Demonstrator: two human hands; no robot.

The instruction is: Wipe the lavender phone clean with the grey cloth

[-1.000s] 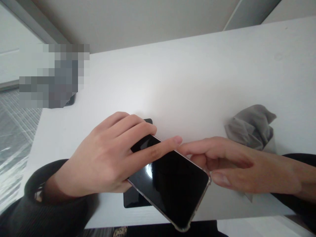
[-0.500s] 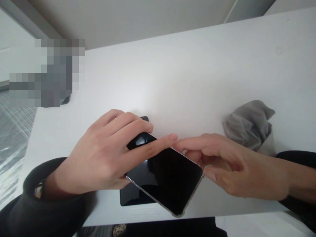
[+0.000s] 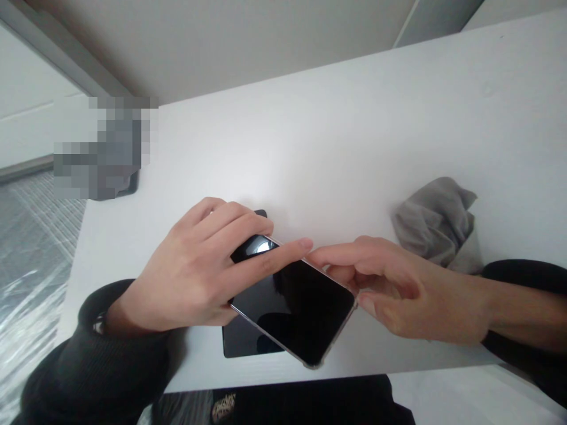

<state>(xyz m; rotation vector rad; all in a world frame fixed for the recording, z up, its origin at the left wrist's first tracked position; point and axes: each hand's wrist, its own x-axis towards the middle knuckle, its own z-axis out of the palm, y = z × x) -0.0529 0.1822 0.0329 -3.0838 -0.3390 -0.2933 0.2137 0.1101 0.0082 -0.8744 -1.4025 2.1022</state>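
Observation:
A phone point(image 3: 305, 310) with a dark, glossy screen is tilted above the table, and a clear case edge shows at its lower corners. My left hand point(image 3: 195, 274) is closed around the phone's left end, one finger stretched across the screen to the far edge. At the right-hand corner, my right hand point(image 3: 398, 289) pinches the phone's edge and clear case between thumb and fingers. Partly hidden beneath the phone, a flat black slab with a glossy face point(image 3: 248, 339) lies on the table; its exact kind cannot be told.
A crumpled grey cloth point(image 3: 436, 224) lies on the white table point(image 3: 310, 136), beyond my right wrist. A pixelated grey item point(image 3: 117, 156) is at the table's far left corner. A wall rises behind the far edge.
The view has shifted slightly, so the table's left edge and the cloth sit a little differently. Both hands keep the same hold on the phone.

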